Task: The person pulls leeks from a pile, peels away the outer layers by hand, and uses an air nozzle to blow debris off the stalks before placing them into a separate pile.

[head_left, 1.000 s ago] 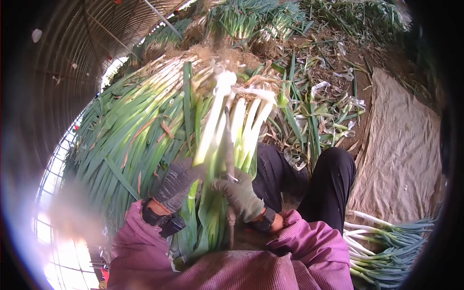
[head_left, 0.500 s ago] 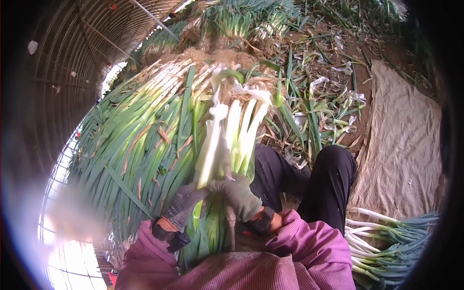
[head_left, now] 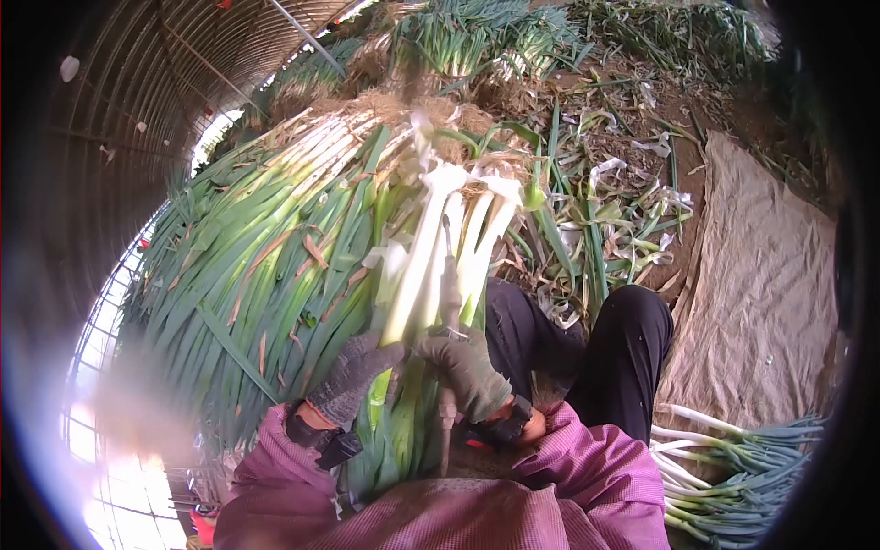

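Observation:
My left hand (head_left: 353, 376), in a grey glove, is closed around a large green onion (head_left: 417, 261), its white end pointing away from me. My right hand (head_left: 469, 374), also gloved, grips a thin rod-shaped tool (head_left: 450, 284) beside that stalk. A hose-like tail (head_left: 446, 431) runs from the tool toward my lap. Loose pale skin (head_left: 392, 261) hangs left of the stalk, and a blurred white strip shows beyond its tip. Right of the tool lie a few bare white stalks (head_left: 490, 243). My fingertips are partly hidden.
A big heap of unpeeled green onions (head_left: 266, 247) lies on the left, with more bundles (head_left: 458, 41) behind. Peelings (head_left: 614, 202) litter the ground. A brown cloth (head_left: 752, 293) and a pile of cleaned onions (head_left: 733, 467) are on the right. My knees (head_left: 632, 339) are close by.
The held onion has swung its white end up and right, nearer the other white stalks. The tool now shows upright along it. Both hands have shifted slightly.

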`<move>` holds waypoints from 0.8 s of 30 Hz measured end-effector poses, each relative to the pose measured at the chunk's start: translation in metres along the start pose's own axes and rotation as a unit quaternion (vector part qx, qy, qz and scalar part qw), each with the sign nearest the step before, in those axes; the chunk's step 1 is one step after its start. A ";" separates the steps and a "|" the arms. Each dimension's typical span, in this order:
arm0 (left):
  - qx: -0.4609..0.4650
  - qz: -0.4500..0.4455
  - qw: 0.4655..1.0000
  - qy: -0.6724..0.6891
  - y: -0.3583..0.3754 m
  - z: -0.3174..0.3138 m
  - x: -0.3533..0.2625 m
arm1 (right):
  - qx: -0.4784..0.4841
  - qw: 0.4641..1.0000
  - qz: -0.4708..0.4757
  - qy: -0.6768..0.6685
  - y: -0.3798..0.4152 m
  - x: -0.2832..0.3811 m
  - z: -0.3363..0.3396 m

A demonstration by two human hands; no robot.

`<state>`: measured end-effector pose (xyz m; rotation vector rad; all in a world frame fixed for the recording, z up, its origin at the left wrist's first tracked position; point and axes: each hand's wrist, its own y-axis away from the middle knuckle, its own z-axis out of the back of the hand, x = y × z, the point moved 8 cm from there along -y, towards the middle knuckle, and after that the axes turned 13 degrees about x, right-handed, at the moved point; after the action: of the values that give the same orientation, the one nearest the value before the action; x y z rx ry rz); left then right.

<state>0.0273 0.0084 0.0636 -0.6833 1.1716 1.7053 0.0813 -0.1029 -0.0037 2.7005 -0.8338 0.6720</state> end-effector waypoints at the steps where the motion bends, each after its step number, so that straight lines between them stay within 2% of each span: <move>1: -0.020 -0.061 0.993 -0.103 -0.005 0.000 -0.020 | 0.007 1.000 0.010 0.004 0.000 0.002 -0.002; 2: -0.042 -0.122 0.971 -0.203 -0.010 0.000 -0.042 | 0.002 0.999 0.016 0.042 -0.001 0.001 0.002; 5: -0.002 -0.096 0.995 -0.024 -0.036 0.011 -0.064 | -0.024 0.992 0.031 0.119 -0.003 -0.001 0.010; 8: 0.007 -0.097 0.995 -0.011 -0.067 0.030 -0.075 | -0.037 0.995 0.032 0.085 0.001 0.003 0.008; 9: 0.011 -0.058 0.998 -0.023 -0.079 0.032 -0.067 | -0.041 0.996 0.024 0.079 0.000 0.002 0.010; 10: 0.029 -0.084 0.977 -0.194 -0.096 0.026 -0.051 | -0.045 0.996 0.016 0.072 0.000 0.000 0.013; 11: 0.046 -0.108 0.926 -0.359 -0.115 0.018 -0.016 | -0.049 0.997 0.008 0.065 -0.001 -0.003 0.015; 12: 0.061 -0.127 0.847 -0.513 -0.121 0.003 0.010 | -0.055 0.995 0.015 0.077 -0.002 -0.003 0.018; 15: -0.065 -0.192 0.789 -0.579 -0.083 -0.020 0.040 | -0.061 0.993 0.030 0.096 -0.009 -0.005 0.023; 18: -0.042 -0.161 0.770 -0.616 -0.081 -0.027 0.058 | -0.048 0.995 0.029 0.079 -0.011 -0.006 0.024; 21: 0.044 -0.077 0.865 -0.494 -0.072 -0.008 0.030 | -0.061 0.995 0.049 0.064 -0.012 0.002 0.026; 24: 0.006 -0.061 0.810 -0.583 -0.092 0.019 -0.025 | -0.065 0.996 0.022 0.051 -0.015 -0.009 0.031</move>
<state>0.1222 0.0275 0.0545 0.3411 0.2310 1.5450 0.0947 -0.0973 -0.0358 2.5168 -0.8815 0.7309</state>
